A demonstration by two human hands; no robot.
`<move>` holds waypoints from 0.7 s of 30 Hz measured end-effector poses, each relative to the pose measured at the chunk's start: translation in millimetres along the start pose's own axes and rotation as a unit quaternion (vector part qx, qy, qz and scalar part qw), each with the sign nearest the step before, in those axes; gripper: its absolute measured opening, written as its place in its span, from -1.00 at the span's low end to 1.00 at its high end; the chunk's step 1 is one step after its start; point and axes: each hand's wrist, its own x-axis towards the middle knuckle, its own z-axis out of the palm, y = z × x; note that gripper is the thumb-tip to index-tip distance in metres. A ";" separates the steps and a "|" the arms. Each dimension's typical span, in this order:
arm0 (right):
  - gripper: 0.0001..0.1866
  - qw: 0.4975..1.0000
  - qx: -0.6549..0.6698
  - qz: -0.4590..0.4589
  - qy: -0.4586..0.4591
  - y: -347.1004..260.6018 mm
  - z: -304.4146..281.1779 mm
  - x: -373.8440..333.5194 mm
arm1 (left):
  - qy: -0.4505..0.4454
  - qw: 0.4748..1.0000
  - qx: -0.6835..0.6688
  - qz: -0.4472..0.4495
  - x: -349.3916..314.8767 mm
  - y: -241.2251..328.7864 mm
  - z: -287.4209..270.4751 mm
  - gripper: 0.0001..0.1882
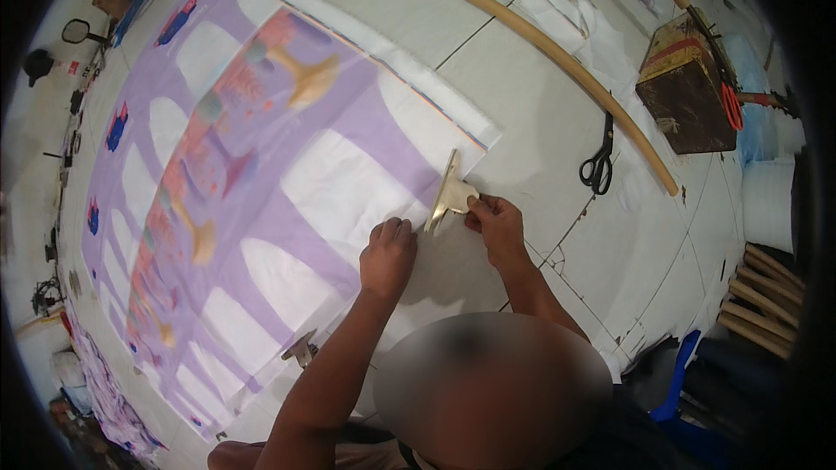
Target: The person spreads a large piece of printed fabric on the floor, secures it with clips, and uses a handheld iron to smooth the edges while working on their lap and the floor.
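Observation:
A large purple-and-white printed fabric sheet (348, 183) with a coral-coloured band lies spread on the tiled floor, white material showing along its far edge. My left hand (388, 252) is closed at the near right edge of this sheet, its fingers curled down on the cloth; the fingertips are partly hidden. Between thumb and fingers, my right hand (498, 224) grips the handle of a wide metal bulldog clip (449, 195). The clip's long jaw is by the sheet's right corner; whether it bites the cloth I cannot tell. A second bulldog clip (300, 350) sits at the near edge, beside my left forearm.
Black-handled scissors (597, 165) lie on the floor to the right. Beyond them a long tan tube (540, 39) curves across, with white cloth (557, 9) behind it. A worn box (684, 87) stands at the far right, above several stacked tubes (762, 296).

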 end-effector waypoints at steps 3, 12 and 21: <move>-0.56 0.998 0.053 -0.001 0.015 -2.6 14.3 -0.1 | 0.003 1.000 -0.004 -0.007 -2.0 -0.5 -2.5 -0.74; -0.47 0.999 0.042 -0.003 0.028 8.9 26.4 -1.9 | -0.070 0.996 -0.040 -0.034 1.0 3.4 -13.5 -0.70; -0.18 0.922 -0.365 -0.120 0.046 -1.7 -8.6 -11.2 | -0.147 0.985 -0.068 0.053 -58.1 -130.9 -127.7 -0.56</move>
